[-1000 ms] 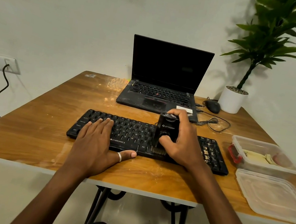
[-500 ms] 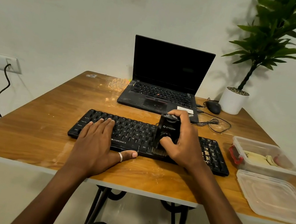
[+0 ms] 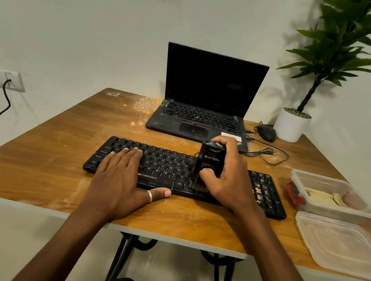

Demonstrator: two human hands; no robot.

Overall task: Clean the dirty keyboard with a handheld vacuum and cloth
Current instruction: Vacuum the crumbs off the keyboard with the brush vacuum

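A black keyboard (image 3: 167, 169) lies across the wooden table (image 3: 49, 167), with pale crumbs on its right-hand keys. My right hand (image 3: 231, 181) grips a small black handheld vacuum (image 3: 209, 162) that stands upright with its brush end down on the keyboard's front row, right of the middle. My thumb lies on the vacuum's round front button. My left hand (image 3: 120, 178) rests flat on the keyboard's left part, fingers straight, thumb on the table in front. No cloth is in view.
An open black laptop (image 3: 208, 100) sits behind the keyboard, with a mouse (image 3: 266, 132) and its cable to the right. A potted plant (image 3: 291, 125) stands at the back right. A clear plastic box (image 3: 330, 199) and its lid (image 3: 342, 245) lie at the right edge.
Hands, vacuum and keyboard keep nearly the same places; only the view has shifted slightly.
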